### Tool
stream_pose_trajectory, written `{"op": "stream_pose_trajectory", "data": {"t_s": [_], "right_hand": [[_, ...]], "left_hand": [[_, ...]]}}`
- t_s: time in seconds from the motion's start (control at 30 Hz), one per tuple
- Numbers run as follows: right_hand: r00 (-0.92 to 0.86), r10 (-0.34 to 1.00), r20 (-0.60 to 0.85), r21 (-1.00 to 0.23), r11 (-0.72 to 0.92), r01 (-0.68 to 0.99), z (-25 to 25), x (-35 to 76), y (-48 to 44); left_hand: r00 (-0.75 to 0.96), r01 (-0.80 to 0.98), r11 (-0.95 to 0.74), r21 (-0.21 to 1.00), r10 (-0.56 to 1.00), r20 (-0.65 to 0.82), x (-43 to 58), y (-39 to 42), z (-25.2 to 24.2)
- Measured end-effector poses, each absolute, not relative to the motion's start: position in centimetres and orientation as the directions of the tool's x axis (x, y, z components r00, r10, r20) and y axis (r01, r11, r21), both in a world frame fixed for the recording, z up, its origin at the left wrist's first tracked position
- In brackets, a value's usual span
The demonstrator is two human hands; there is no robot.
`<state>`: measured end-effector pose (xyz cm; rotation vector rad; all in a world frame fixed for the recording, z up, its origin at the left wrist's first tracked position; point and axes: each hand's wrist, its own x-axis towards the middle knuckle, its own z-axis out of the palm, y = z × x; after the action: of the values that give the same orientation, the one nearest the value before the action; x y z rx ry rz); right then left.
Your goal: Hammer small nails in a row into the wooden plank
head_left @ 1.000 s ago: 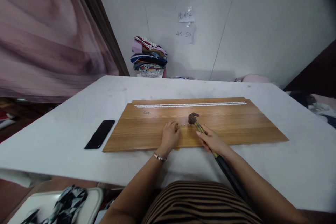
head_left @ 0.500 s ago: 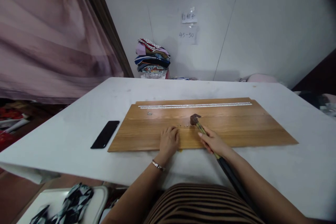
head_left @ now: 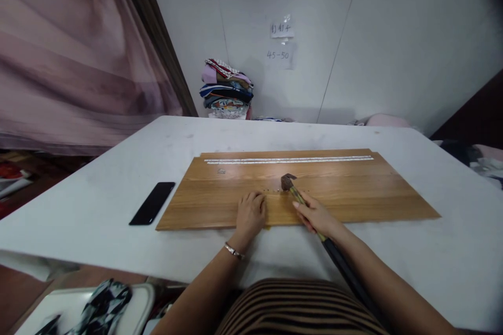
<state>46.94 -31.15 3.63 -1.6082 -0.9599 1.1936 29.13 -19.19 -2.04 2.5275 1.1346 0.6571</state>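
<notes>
A wooden board (head_left: 346, 188) lies across the white table. My right hand (head_left: 315, 215) is wrapped round the handle of a claw hammer (head_left: 286, 182), whose rusty head is over the middle of the board beside a row of small nails (head_left: 274, 190). My left hand (head_left: 250, 212) rests on the board's near part, left of the hammer, fingers together and slightly curled; whether anything is under them is hidden. Two white strips (head_left: 291, 159) run along the board's far side, with a small heap of nails (head_left: 221, 171) near their left end.
A black phone (head_left: 152, 203) lies left of the board on the white table (head_left: 94, 188). Folded clothes (head_left: 227, 89) are stacked behind the table's far edge. A white stool (head_left: 139, 298) with patterned cloth stands at the lower left. Paper notes hang on the wall.
The whole view has shifted slightly, so the board and phone appear a little further left and lower. Both hands keep nearly the same place on the board, the hammer still in my right hand.
</notes>
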Motion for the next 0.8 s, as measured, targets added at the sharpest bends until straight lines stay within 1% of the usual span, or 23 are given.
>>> {"op": "stream_pose_trajectory", "data": {"t_s": [0.1, 0.33, 0.5, 0.8], "right_hand": [[0.239, 0.926, -0.294, -0.946, -0.317, 0.067, 3.39, 46.99, -31.11], [0.244, 0.93, -0.275, -0.953, -0.297, 0.059, 3.18, 47.11, -31.25], [0.237, 0.929, -0.283, -0.953, -0.3, 0.041, 3.07, 47.14, -31.06], [0.247, 0.927, -0.282, -0.956, -0.293, 0.007, 2.89, 47.23, -31.03]], "left_hand": [[0.589, 0.618, -0.651, 0.44, 0.755, 0.288, 29.13, -19.21, -1.97], [0.586, 0.608, -0.673, 0.422, 0.739, 0.334, 29.11, -19.06, -2.49], [0.588, 0.621, -0.669, 0.407, 0.742, 0.322, 29.17, -19.05, -2.57], [0.585, 0.615, -0.664, 0.425, 0.745, 0.319, 29.18, -19.0, -2.46]]}}
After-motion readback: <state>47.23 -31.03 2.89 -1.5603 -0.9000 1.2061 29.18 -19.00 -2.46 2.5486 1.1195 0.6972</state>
